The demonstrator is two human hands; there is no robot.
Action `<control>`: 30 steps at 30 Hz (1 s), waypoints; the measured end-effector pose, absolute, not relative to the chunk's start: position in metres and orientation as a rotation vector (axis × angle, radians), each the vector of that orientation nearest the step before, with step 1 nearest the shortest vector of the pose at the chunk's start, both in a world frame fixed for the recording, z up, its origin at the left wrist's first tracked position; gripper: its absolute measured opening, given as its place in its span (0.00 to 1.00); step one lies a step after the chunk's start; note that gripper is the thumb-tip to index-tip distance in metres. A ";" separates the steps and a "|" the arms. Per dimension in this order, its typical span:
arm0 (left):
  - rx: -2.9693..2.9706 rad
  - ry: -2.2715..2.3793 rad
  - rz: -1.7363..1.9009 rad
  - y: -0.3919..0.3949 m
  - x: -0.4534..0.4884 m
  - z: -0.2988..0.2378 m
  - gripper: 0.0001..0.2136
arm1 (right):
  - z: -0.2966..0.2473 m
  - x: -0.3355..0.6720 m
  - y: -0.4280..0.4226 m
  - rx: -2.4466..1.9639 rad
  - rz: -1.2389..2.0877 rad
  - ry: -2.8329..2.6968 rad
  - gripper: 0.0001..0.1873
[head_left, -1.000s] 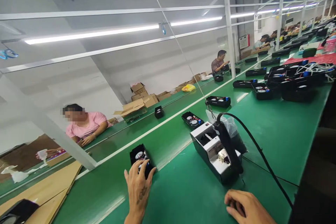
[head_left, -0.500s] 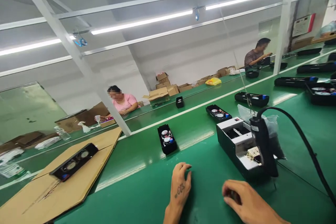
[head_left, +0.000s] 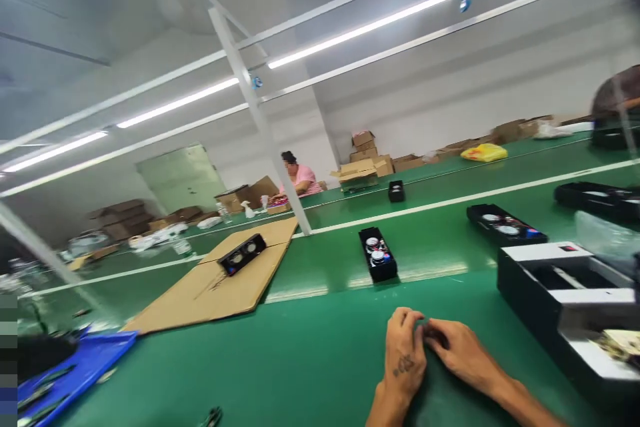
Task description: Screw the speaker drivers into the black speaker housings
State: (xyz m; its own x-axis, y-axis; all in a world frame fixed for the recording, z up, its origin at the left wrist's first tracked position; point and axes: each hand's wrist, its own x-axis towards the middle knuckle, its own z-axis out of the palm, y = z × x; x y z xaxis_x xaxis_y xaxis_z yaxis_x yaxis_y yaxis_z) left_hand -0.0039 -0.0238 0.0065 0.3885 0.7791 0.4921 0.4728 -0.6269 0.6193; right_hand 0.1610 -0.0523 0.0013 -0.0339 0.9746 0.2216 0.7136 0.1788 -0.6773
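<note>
My left hand and my right hand rest together on the green belt near the bottom edge, fingertips meeting around something small and dark that I cannot make out. Both sets of fingers are curled. A black open speaker unit lies on the belt a little beyond my hands. A black and white machine stands to the right of my right hand.
A flat cardboard sheet carries another black speaker unit at left. A blue tray with tools sits at bottom left. More black units lie further right. A person in pink sits across the line by stacked boxes.
The view has swung left. My left hand left the black speaker unit and drew back; both hands have come together with curled fingers.
</note>
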 end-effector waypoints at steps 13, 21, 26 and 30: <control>2.215 0.971 1.132 -0.028 -0.002 0.005 0.12 | -0.002 0.165 -0.058 -1.386 0.649 -1.784 0.17; 2.155 0.940 1.139 -0.024 -0.005 0.010 0.11 | 0.001 0.164 -0.057 -1.492 0.583 -1.699 0.14; 2.143 0.973 1.113 -0.025 -0.006 0.009 0.11 | 0.006 0.165 -0.061 -1.436 0.639 -1.684 0.16; 2.154 0.967 1.091 -0.024 -0.006 0.006 0.11 | 0.010 0.166 -0.062 -1.442 0.635 -1.706 0.18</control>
